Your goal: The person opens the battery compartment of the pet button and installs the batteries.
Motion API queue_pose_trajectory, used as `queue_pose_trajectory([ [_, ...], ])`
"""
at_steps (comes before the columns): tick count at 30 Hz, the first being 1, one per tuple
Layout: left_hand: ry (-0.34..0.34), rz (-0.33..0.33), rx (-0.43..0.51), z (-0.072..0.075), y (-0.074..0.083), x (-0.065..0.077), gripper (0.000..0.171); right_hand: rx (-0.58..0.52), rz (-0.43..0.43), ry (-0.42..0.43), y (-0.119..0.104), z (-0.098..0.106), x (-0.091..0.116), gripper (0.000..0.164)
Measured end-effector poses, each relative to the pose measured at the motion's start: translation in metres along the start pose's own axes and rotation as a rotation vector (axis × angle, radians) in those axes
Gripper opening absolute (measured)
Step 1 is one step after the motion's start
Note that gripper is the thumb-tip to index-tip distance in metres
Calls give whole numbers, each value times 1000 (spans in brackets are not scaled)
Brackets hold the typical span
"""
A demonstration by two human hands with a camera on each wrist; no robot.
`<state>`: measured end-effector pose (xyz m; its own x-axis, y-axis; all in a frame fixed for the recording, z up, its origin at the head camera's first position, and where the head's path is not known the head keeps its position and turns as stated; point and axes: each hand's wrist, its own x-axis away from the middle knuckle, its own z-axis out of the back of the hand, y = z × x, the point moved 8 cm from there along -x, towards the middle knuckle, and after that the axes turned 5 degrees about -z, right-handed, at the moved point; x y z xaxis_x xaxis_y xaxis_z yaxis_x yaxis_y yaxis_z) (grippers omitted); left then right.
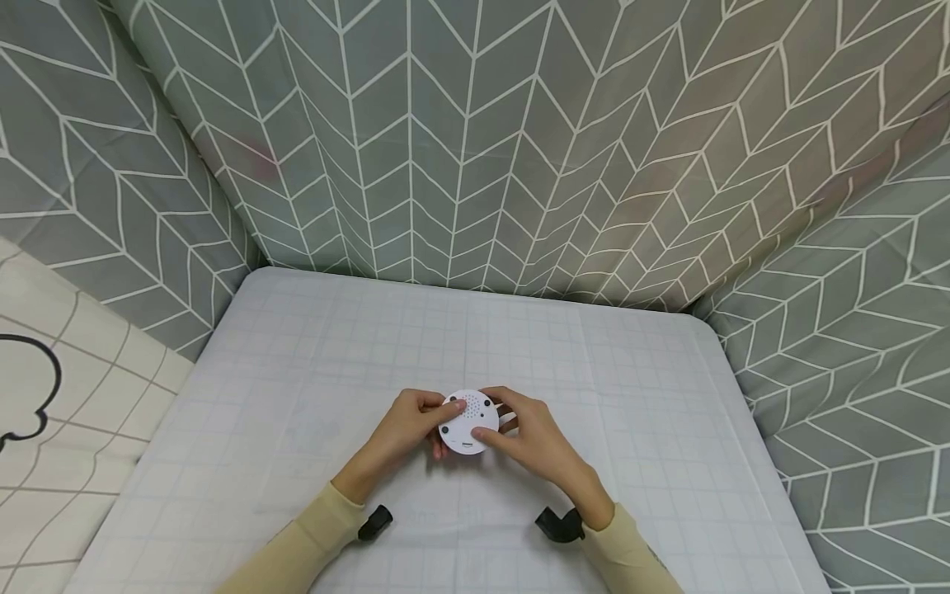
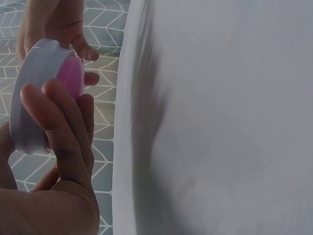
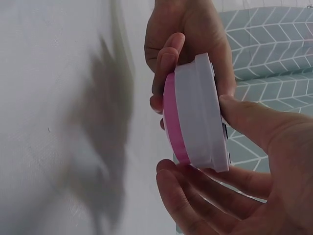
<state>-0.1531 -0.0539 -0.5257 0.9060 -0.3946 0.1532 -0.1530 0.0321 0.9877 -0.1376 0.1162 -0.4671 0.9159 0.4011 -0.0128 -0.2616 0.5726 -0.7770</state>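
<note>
A round, thick white device [image 1: 459, 431] is held between both hands over the table, its flat back turned up. That back carries a patch of small holes and several dark round feet. In the right wrist view the white body [image 3: 195, 115] has a pink layer on its far side. My left hand [image 1: 406, 427] grips the left edge, thumb on the back near the holes and fingers underneath. From the right, my right hand [image 1: 538, 436] holds it with the thumb pressed on the back and the fingers round the edge. The pink face is mostly hidden.
A pale cloth with a faint grid covers the table [image 1: 334, 346]. Grey curtains [image 1: 460, 148] with white zigzag lines hang behind and to the sides. A black wrist-worn piece [image 1: 375, 523] is at the left cuff, and another black piece [image 1: 560, 525] is at the right.
</note>
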Motion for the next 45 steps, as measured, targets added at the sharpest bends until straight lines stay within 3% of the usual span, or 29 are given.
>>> queue_pose_trajectory([
  [13,-35,-27,-2,3,4,-1,34,-92,-117,13,16,4,2,25],
  [21,-55,-63,14,3,8,-2,28,-204,-162,-64,23,0,2,41],
  [29,-75,-78,-20,2,12,0,34,-304,-220,-133,27,-7,3,53],
  [37,-96,-145,-76,1,17,1,39,-356,-215,-183,26,-10,2,49],
  [45,-45,-196,-132,7,23,1,39,-393,-210,-178,24,-9,3,45],
])
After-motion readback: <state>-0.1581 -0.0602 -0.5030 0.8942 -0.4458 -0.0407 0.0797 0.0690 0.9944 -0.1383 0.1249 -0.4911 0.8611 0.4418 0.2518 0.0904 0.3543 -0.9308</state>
